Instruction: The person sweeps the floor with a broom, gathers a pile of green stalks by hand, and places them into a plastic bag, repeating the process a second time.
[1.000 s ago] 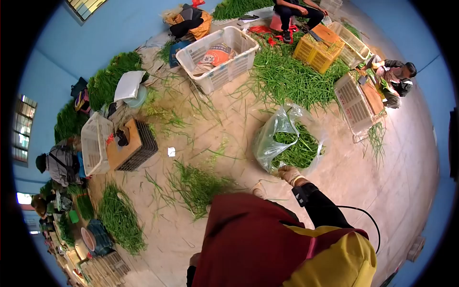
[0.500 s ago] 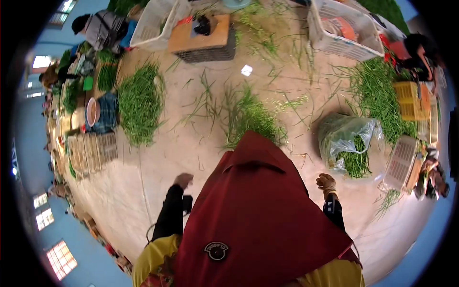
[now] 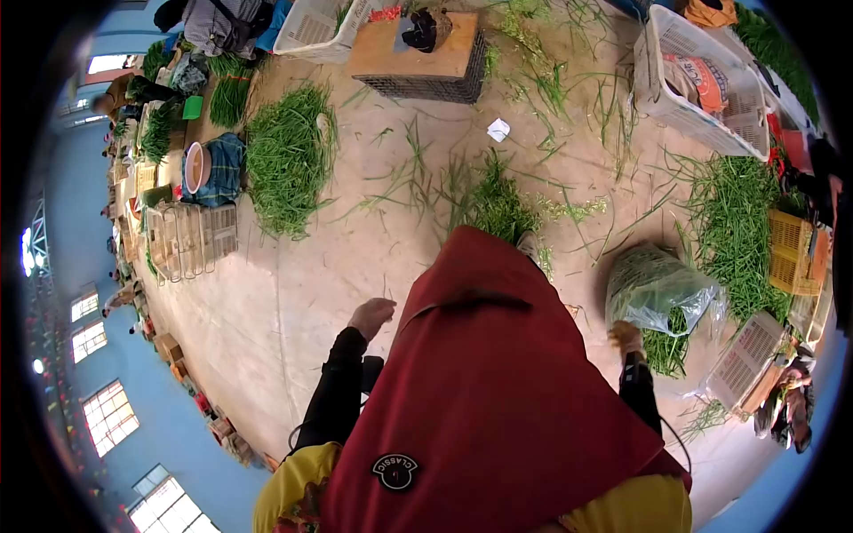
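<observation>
My left hand hangs in the air over the bare floor, left of my dark red apron. Its fingers point to the right, loosely apart, with nothing in them. On the other side, my right hand, in a tan glove, is beside a clear plastic bag of long green stalks. It overlaps the bag's near edge in this view, and its fingers are smeared by motion. Past the apron's top, a heap of loose green stalks lies on the floor, with my shoe at its edge.
Left stand a large pile of green stalks and a pale crate. A wooden board on a crate is ahead; a white crate holds a sack. Right are another stalk pile, a yellow crate and a person.
The view has turned: things at left sit higher, things at right lower. My left hand has come up and inward. The right hand now overlaps the bag's near edge. My shoe has come into view.
</observation>
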### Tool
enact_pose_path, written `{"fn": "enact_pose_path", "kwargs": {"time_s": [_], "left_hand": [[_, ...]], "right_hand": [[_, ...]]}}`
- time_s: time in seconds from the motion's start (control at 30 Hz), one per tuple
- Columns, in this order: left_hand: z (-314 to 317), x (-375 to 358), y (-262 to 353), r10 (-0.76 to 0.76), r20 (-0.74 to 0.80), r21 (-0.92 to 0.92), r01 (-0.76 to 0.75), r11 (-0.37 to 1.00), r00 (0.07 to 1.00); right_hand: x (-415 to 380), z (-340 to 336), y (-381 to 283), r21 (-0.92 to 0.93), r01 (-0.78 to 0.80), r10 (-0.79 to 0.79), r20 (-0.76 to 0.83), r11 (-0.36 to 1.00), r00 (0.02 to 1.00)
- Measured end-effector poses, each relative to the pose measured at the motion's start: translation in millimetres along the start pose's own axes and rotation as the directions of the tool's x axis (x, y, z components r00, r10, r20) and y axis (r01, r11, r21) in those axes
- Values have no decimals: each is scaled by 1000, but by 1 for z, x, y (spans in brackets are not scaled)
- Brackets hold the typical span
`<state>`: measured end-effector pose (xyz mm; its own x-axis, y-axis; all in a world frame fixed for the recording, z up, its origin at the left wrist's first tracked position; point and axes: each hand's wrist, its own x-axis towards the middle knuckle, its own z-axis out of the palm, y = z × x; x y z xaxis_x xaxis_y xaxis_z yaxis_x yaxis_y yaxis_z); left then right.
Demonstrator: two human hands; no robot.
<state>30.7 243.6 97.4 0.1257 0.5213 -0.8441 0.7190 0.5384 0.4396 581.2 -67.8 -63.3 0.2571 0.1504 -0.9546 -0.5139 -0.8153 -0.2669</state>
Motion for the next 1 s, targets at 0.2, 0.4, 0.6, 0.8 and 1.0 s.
{"fn": "enact_pose_path", "kwargs": {"time_s": [0.2, 0.4, 0.6, 0.8, 1.0], "left_hand": [[8, -11, 7, -105, -63, -269, 84, 959, 992], [-1, -21, -26, -228, -87, -311, 191, 931, 970], [2, -2, -47, -203, -27, -322, 184, 929, 979], [-17, 12, -27, -2, 7, 54, 1, 999, 1000], [-61, 53, 54, -96, 65, -16, 97, 995, 993]], "right_hand": [[43, -19, -89, -94, 191, -195, -41, 977, 980], [63, 10, -153, 58, 284, -287, 54, 957, 956], [43, 40, -163, 27, 258, -259, 104, 966, 960], [77, 27, -103, -70, 333, -332, 25, 940, 943], [-22, 48, -79, -31, 149, -152, -186, 988, 971]]}}
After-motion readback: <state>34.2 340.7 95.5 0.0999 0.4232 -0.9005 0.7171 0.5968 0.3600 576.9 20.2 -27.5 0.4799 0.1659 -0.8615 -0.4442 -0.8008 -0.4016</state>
